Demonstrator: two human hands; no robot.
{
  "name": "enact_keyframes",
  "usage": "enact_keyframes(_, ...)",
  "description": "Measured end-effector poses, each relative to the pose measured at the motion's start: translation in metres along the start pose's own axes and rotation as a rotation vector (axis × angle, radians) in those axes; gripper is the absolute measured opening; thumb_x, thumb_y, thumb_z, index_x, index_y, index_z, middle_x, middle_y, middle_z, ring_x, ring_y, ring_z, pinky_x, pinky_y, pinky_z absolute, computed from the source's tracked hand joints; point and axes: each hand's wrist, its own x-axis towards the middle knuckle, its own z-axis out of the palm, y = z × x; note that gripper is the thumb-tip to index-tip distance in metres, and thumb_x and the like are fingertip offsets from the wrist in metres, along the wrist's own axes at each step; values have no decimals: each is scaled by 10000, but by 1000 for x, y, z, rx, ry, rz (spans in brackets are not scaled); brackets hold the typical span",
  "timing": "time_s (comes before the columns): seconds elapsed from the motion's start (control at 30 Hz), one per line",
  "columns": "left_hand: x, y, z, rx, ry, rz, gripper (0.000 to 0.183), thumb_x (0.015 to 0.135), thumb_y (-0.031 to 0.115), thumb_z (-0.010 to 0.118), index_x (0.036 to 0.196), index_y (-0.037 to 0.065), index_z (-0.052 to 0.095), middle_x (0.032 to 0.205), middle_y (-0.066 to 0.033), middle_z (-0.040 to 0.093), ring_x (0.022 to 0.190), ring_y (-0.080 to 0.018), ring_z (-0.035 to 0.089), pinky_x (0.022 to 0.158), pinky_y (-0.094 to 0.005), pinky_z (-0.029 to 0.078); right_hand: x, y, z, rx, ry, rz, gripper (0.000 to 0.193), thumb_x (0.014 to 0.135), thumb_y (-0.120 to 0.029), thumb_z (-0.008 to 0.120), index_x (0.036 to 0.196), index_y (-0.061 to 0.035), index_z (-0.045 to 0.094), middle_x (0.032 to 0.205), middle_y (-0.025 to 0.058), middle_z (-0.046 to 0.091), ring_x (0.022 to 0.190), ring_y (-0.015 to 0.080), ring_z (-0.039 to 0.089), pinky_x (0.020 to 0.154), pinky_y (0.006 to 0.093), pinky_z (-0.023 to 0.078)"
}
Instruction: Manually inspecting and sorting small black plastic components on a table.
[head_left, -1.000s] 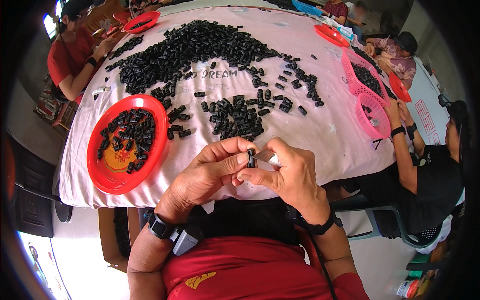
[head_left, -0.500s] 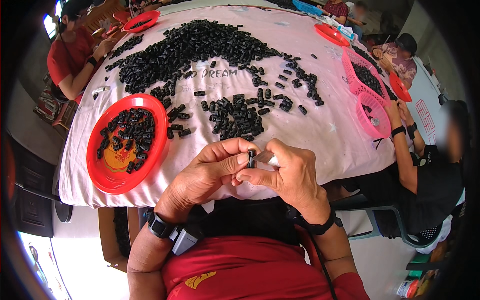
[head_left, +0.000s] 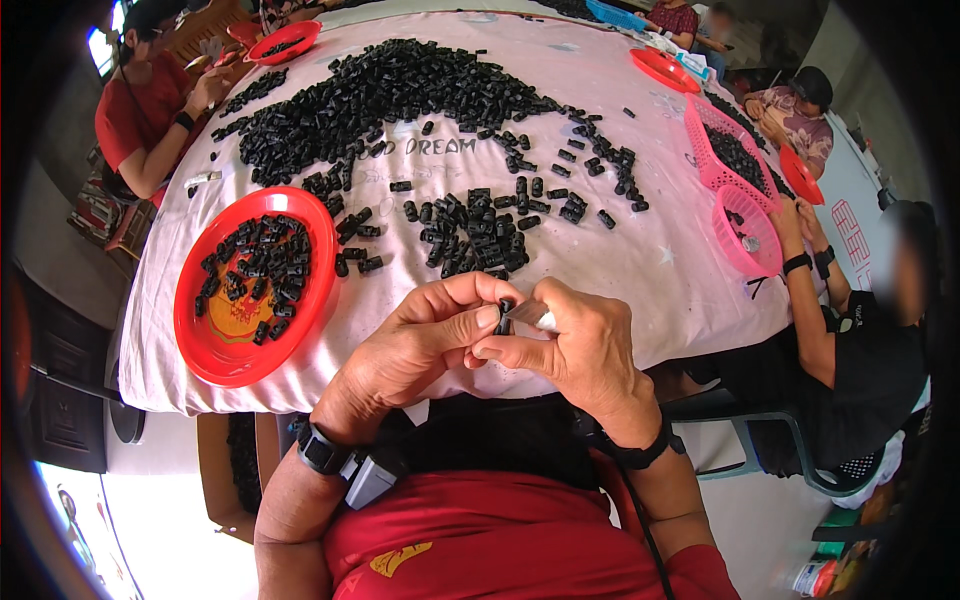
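Note:
My left hand point(head_left: 425, 338) pinches a small black plastic part point(head_left: 504, 318) upright between thumb and fingers, just over the table's front edge. A short knife blade point(head_left: 522, 313), wrapped in white at its grip, is held in my right hand point(head_left: 585, 345). Its blade rests against the black part, and my right thumb sits just below, close to the part. Beyond my hands lies a small pile of the same black parts point(head_left: 475, 230). To the left stands a red plate point(head_left: 325, 300) with more of them inside.
A big heap of black parts point(head_left: 380, 100) covers the far middle of the pink-clothed table point(head_left: 660, 310). Pink baskets point(head_left: 748, 268) stand at the right. Co-workers sit around: one in red point(head_left: 140, 120) at left, one in black point(head_left: 870, 350) at right, others farther back.
My hands stay in nearly the same place, with the blade shifted and tilted slightly against the black part. The co-worker at the left has moved their hands a little.

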Motion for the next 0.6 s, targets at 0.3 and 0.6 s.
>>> enact_keyframes(0.3, 0, -2, -4, 26, 20, -20, 226, 949, 132, 589, 1149, 26, 600, 1010, -35, 643, 737, -53, 549, 650, -197, 460, 0, 1, 1, -27, -30, 7, 505, 736, -553, 740, 742, -64, 609, 572, 59, 595, 480, 209, 610, 423, 322, 439)
enact_keyframes(0.6, 0, 1, 1, 22, 20, -23, 239, 958, 176, 594, 1149, 34, 612, 926, 33, 599, 720, -23, 489, 629, -170, 402, -2, 1, 6, 56, -19, 13, 503, 746, -553, 736, 752, -65, 616, 562, 65, 595, 488, 207, 620, 425, 322, 442)
